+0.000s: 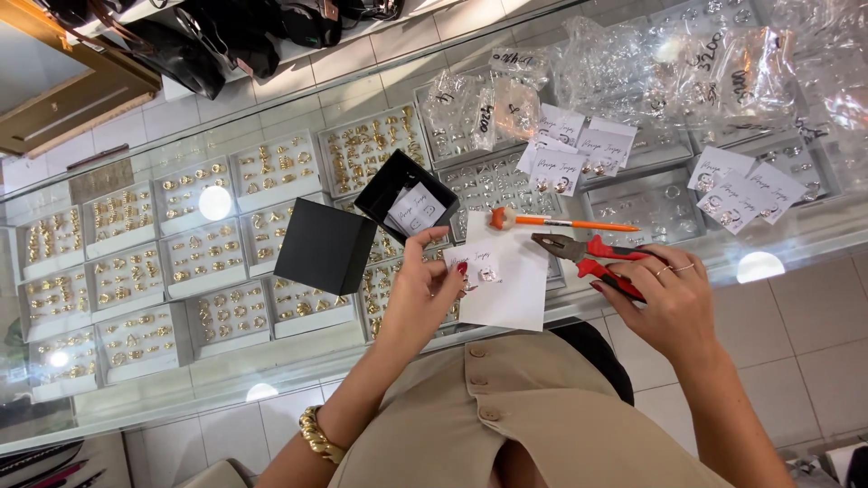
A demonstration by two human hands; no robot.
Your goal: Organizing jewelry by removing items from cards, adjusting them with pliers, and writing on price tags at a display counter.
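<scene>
Near the glass worktop's (633, 262) front edge, a small earring card (476, 264) is pinched in the left hand's (418, 298) fingers over white paper (515, 289); red pliers (592, 258) are gripped by the right hand (665, 303).

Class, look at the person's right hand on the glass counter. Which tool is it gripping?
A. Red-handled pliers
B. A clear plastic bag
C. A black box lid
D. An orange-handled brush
A: the right hand closes around the red handles of the pliers, whose metal jaws point toward the white paper sheet; the orange tool lies untouched above them.
</scene>
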